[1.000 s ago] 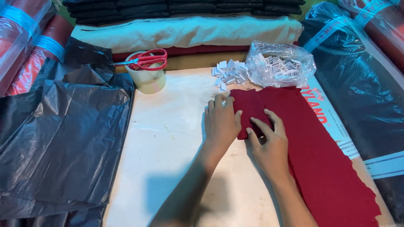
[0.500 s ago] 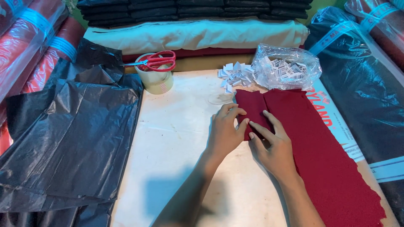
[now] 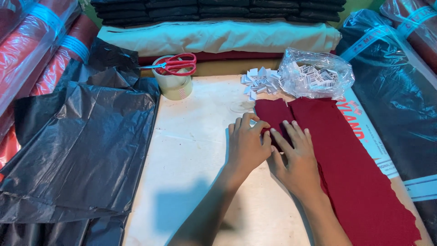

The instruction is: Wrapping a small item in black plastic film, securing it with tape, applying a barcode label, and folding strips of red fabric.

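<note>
At your one o'clock sits a crumpled clear bag of white labels [image 3: 316, 75]. Loose folded white labels [image 3: 259, 82] lie just beside it at twelve

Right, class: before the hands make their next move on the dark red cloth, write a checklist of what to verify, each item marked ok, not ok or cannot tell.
1. Both hands on the cloth: left hand and right hand rest flat on the dark red cloth: ok.
2. Cloth edge under the fingers lies smooth: cannot tell.
3. Red scissors away from the hands, atop the tape roll: ok.
4. White board bare left of the hands: ok.
5. Paper tags off the cloth: ok.
</note>
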